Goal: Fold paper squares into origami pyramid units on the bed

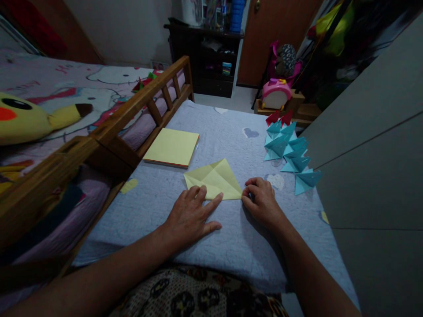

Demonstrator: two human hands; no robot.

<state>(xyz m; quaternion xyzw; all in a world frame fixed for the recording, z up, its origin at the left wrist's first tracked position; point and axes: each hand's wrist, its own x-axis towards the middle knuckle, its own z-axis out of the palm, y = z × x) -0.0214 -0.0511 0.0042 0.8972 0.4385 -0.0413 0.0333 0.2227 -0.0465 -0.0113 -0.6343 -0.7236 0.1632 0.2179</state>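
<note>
Nearest, a patterned cloth (198,295) lies at the bottom edge. Beyond it, on the pale blue bed sheet (231,246), the left hand (191,215) lies flat, its grip open, fingers spread, fingertips pressing the near left edge of the folded yellow paper (216,178). The right hand (261,200) has its grip curled closed, pinching that paper's right corner. The paper lies flat on the sheet between both hands. Farther left sits a stack of yellow sheets (172,147) beside the wooden bed rail (139,103). Farther right, blue folded pieces (291,154) cluster together, with red ones (279,117) behind them.
</note>
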